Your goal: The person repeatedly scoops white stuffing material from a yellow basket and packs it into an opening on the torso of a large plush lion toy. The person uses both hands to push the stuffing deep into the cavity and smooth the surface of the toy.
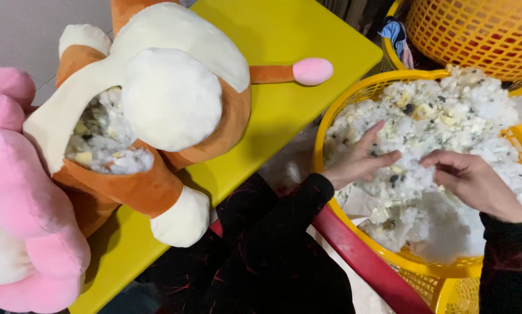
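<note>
Both hands are down in the stuffing. The left hand lies spread on the white filling, fingers open and thumb out, pressing on the heap rather than gripping it. The right hand, just to its right, has its fingers curled inward with the tips pinched into the fluff; it seems to have a small tuft, though the white-on-white view makes that hard to confirm.

The filling is shredded foam and fibre, mostly white with yellowish and dark flecks, heaped in a yellow plastic basket at the right of the scene, close to the person's lap. The same material shows through the open seam of the orange and white plush toy, which lies on the yellow table to the left, its cavity partly filled.

As a judgement, the step in hand is gathering a handful from the basket. A next move would call for closing both hands round a loose clump without scattering bits, then carrying it leftward across the gap to the toy's opening.

Counted: two hands, one basket of filling, one more yellow basket at the far right, apparently without filling, one open plush toy, one pink plush toy at the near left edge, one yellow table, and a red bar running under the basket.
</note>
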